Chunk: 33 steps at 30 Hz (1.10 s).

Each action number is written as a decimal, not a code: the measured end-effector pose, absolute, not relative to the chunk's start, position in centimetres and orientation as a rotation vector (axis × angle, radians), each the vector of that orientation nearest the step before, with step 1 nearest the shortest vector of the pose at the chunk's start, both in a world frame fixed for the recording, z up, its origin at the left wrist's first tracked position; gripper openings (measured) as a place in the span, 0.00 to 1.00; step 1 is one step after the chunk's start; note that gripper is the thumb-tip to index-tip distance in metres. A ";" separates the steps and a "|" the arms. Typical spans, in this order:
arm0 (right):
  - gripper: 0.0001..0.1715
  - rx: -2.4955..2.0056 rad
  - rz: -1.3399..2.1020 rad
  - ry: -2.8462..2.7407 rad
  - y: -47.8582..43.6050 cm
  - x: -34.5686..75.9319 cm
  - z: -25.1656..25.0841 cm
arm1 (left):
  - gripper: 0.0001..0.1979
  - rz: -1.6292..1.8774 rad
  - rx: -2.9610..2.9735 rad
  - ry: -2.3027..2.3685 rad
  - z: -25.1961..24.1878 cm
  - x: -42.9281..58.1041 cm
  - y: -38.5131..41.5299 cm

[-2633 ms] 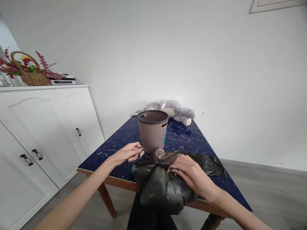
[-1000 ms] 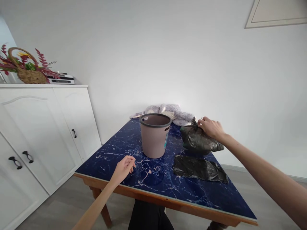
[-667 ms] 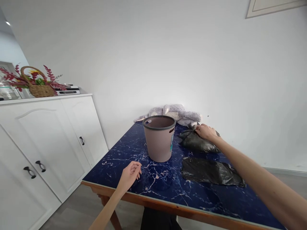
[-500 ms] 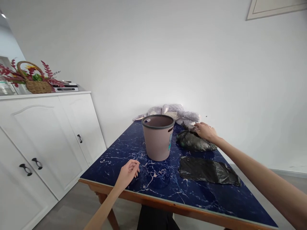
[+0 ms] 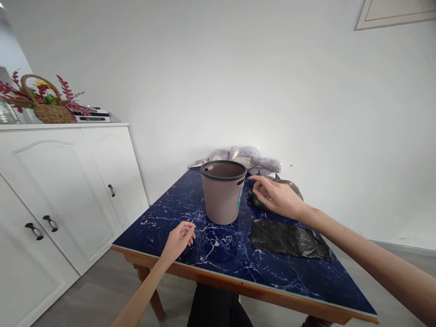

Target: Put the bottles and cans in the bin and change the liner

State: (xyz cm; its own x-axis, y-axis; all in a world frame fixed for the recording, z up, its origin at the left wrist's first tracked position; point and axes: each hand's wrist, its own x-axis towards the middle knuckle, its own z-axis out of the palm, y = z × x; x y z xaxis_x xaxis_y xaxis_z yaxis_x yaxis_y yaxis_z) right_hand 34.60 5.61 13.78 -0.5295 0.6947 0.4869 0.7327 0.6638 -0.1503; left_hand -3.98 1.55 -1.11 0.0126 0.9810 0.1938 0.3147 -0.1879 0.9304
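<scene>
A mauve-grey waste bin (image 5: pixel 221 200) with a dark rim stands upright in the middle of the table. My left hand (image 5: pixel 180 237) rests at the table's near side, left of the bin, its fingers loosely curled with nothing seen in them. My right hand (image 5: pixel 277 196) is just right of the bin, fingers bent and apart, holding nothing. Behind it, partly hidden, lies a filled black plastic bag (image 5: pixel 293 185). Closer to me, a folded flat black bin bag (image 5: pixel 289 239) lies on the tabletop.
A grey plush toy (image 5: pixel 248 154) lies along the table's (image 5: pixel 163 213) far edge by the wall. To the left stands a white cabinet (image 5: pixel 68 181) bearing a wicker basket (image 5: pixel 52 112) of artificial flowers and a white-and-black device (image 5: pixel 91 116).
My right hand has come off the filled black bag and moved left towards the bin. My left hand stays curled at the table's near side. The view has shifted slightly.
</scene>
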 end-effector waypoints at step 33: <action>0.05 -1.687 -0.075 -2.106 2.0 42.8 0.8 | 0.24 1.121 1.716 1.436 0.0 -3.5 1.1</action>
State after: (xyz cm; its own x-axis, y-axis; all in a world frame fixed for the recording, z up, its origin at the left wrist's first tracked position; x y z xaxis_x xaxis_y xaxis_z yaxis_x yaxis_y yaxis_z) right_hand 42.80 2.04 0.82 -0.1600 0.9163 0.3671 0.9401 0.2549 -0.2265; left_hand -3.48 1.12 -0.03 0.0448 0.9764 0.2114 0.4424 -0.2091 0.8721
